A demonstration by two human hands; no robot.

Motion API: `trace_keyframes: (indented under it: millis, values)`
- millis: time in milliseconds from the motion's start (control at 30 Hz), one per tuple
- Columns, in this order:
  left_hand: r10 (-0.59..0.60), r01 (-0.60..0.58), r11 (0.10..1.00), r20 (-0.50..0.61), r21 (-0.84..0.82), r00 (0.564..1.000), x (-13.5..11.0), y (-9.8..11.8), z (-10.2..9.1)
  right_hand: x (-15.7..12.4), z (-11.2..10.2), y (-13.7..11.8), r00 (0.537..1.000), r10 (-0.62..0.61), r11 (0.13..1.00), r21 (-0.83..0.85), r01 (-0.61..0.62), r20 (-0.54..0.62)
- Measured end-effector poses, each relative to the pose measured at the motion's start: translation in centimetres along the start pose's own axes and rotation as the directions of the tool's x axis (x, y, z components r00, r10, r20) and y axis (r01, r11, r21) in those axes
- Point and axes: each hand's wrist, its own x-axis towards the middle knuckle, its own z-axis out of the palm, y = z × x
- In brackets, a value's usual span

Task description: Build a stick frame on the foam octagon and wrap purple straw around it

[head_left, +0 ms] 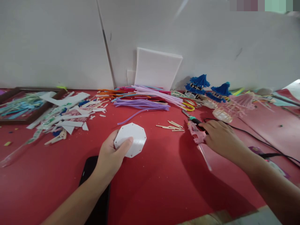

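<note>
My left hand (110, 153) holds a white octagonal plate (137, 142) with small holes along its rim, the thumb pressed flat across its face. At the right, my right hand (219, 136) is closed at the grip of a pink glue gun (197, 132), whose handle is hidden by the fingers. A clear glue stick (205, 157) sticks out of the gun's back. Right by the fingertips is a tool with a teal and black handle (195, 120) and a metal tip; whether the fingers touch it is hard to tell. Short wooden sticks (172, 126) lie between the hands.
Purple pipe cleaners (142, 104) and white sheets (158, 68) are by the wall. White scraps (72, 120) and a brown frame (35, 115) lie left. Blue-roofed models (220, 92) stand back right. A black phone (90, 165) lies under my left forearm; a black cable (253, 139) crosses the right.
</note>
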Motion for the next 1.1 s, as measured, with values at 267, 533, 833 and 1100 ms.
trace_keyframes:
  millis: [267,533,833,1100]
  values:
    - [0.03,-0.03,0.999,0.014,0.011,0.999,0.1,-0.1,-0.3,4.7,0.1,-8.9,0.991,-0.073,0.991,0.116,0.06,0.111]
    - [0.028,-0.029,1.0,0.016,0.011,0.999,0.2,-0.2,-0.2,5.0,0.5,-10.4,0.99,0.048,0.989,0.13,-0.065,0.133]
    - [0.031,-0.031,1.0,0.013,0.002,0.999,0.2,-0.2,-0.1,5.5,-1.4,-14.2,0.989,-0.075,0.984,0.172,0.052,0.13]
    - [0.021,-0.02,0.996,0.006,-0.087,1.0,0.4,-0.1,-0.1,4.8,-3.2,-16.1,0.972,-0.208,0.954,0.244,0.177,0.109]
